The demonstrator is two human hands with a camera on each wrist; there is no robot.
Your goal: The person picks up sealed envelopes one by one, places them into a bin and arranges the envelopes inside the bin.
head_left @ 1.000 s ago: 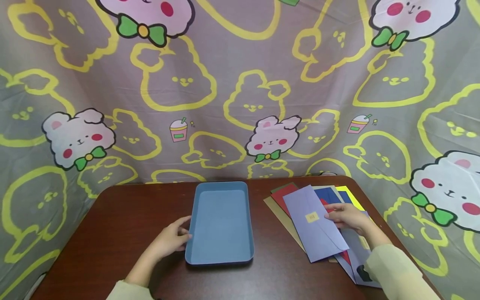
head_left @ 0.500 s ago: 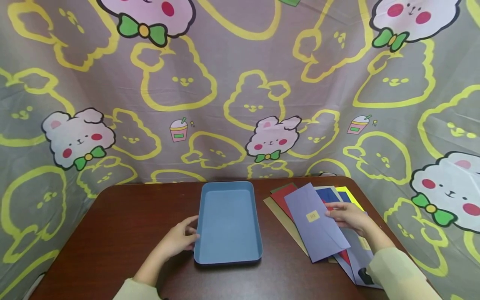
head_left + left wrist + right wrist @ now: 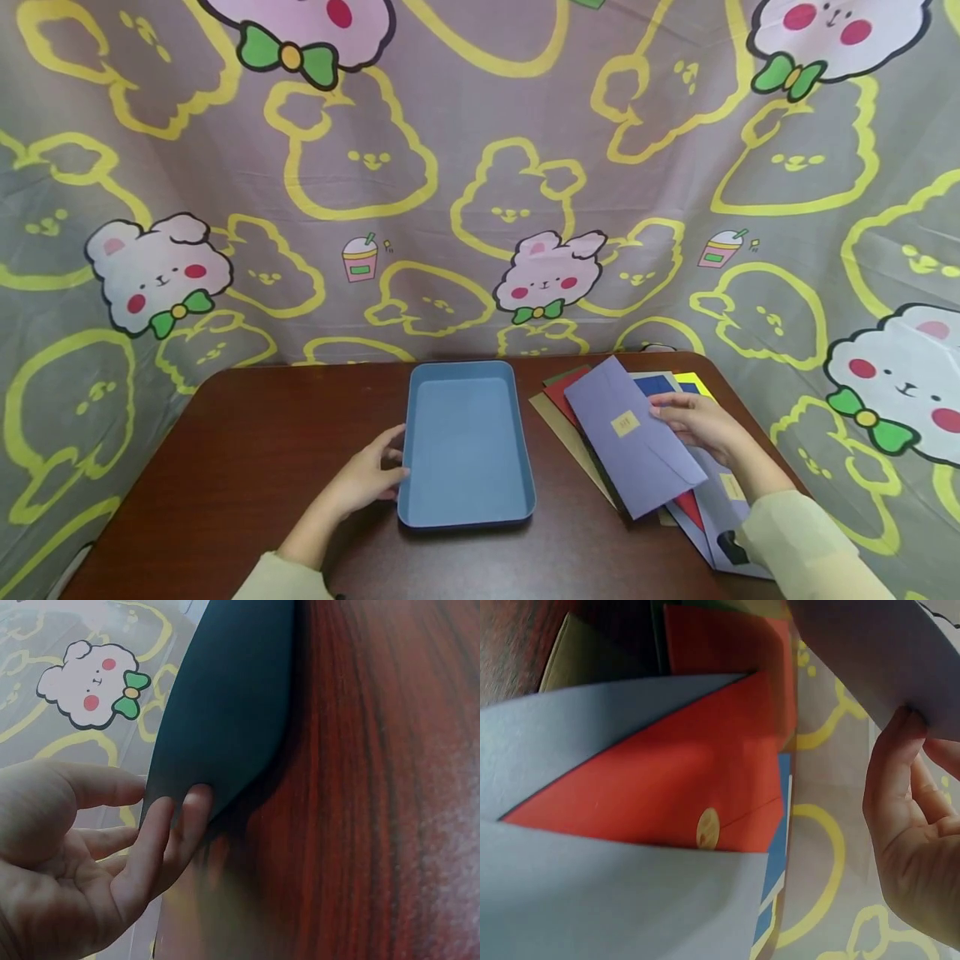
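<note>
A purple envelope (image 3: 626, 437) with a small yellow label is lifted and tilted over the pile of envelopes on the right. My right hand (image 3: 697, 421) pinches its right edge between thumb and fingers. From the right wrist, this hand (image 3: 911, 832) shows at the edge of the raised envelope (image 3: 885, 656), with a red envelope (image 3: 675, 776) bearing a round gold seal below. The blue rectangular tray (image 3: 465, 454) lies at the table's middle with nothing in it. Against its left side press the fairly straight fingertips of my left hand (image 3: 367, 475), clearer in the left wrist view.
Beneath the raised envelope, several envelopes overlap in a fan: a brown one (image 3: 562, 437), a red one (image 3: 567, 385), a blue one (image 3: 654, 385), a yellow one (image 3: 692, 382) and another purple one (image 3: 723, 521). A patterned curtain (image 3: 465, 167) hangs behind the brown table (image 3: 262, 450).
The tray has slid to the right along with my left hand. The purple envelope in my right hand has tilted and risen slightly.
</note>
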